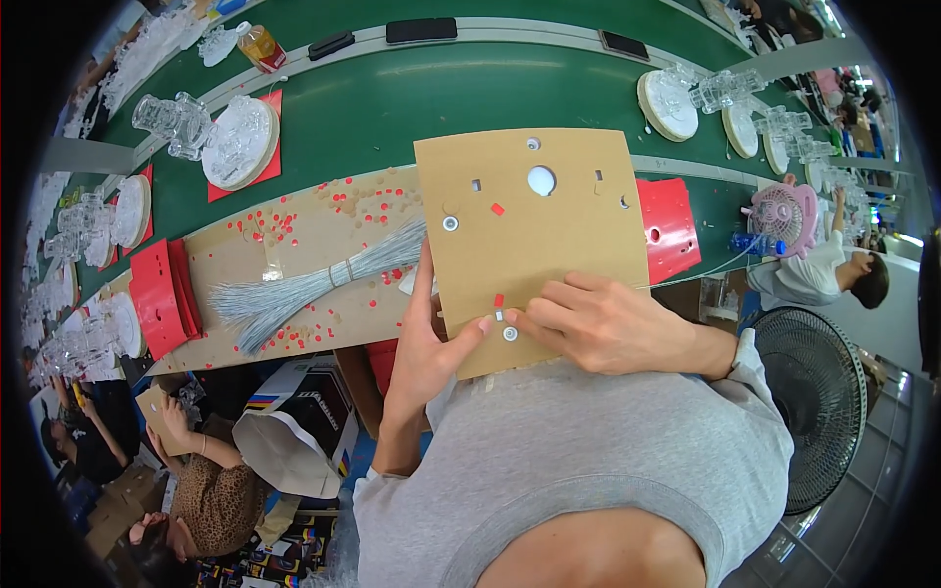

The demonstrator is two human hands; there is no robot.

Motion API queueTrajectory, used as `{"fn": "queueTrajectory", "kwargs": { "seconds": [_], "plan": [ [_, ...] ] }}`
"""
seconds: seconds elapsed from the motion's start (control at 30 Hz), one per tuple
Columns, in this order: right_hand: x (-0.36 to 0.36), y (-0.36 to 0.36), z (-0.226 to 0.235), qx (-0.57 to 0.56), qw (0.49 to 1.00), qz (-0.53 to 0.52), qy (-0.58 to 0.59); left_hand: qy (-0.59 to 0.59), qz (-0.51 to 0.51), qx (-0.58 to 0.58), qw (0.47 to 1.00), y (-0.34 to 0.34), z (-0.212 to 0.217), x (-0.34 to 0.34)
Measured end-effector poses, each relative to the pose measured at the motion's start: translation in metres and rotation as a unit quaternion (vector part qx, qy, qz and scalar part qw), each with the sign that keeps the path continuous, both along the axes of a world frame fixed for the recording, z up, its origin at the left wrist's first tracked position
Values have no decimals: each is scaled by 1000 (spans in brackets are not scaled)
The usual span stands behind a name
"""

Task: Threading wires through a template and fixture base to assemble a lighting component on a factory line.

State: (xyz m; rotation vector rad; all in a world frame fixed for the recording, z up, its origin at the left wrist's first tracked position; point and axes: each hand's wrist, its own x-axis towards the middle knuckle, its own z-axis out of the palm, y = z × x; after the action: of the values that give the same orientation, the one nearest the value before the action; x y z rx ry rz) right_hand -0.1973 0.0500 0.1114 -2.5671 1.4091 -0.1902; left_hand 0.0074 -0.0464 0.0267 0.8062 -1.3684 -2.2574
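A tan cardboard sheet (549, 235) is tilted up in front of my chest. It has a large round hole, small slots and several white ring-edged holes. My left hand (428, 345) grips its left edge, thumb on the front and fingers partly hidden behind. Over the lower front lies my right hand (613, 323), its fingers curled together and the tips at a small slot. Whatever they pinch, if anything, is too small to make out. Just above that slot sits a red scrap (500, 300); another red scrap (497, 210) is higher up.
Left of the sheet, a tied bundle of thin silvery wires (338, 275) lies on brown board strewn with red dots. Red sheets (667, 230) are at right, with more red sheets (157, 299) at left. Clear plastic assemblies (240, 142) stand around the green table (392, 108). A black fan (812, 412) is beside me.
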Motion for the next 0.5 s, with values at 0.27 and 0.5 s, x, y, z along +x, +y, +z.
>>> {"fn": "queueTrajectory", "kwargs": {
  "seconds": [0.27, 0.5],
  "plan": [
    [1, 3, -11, -23, 999, -11, -40, -12, 11, -25, 1000, 4, 2, 3],
    [3, 8, -12, -32, 999, -6, -40, -5, 7, -30, 1000, 4, 2, 2]
  ]
}}
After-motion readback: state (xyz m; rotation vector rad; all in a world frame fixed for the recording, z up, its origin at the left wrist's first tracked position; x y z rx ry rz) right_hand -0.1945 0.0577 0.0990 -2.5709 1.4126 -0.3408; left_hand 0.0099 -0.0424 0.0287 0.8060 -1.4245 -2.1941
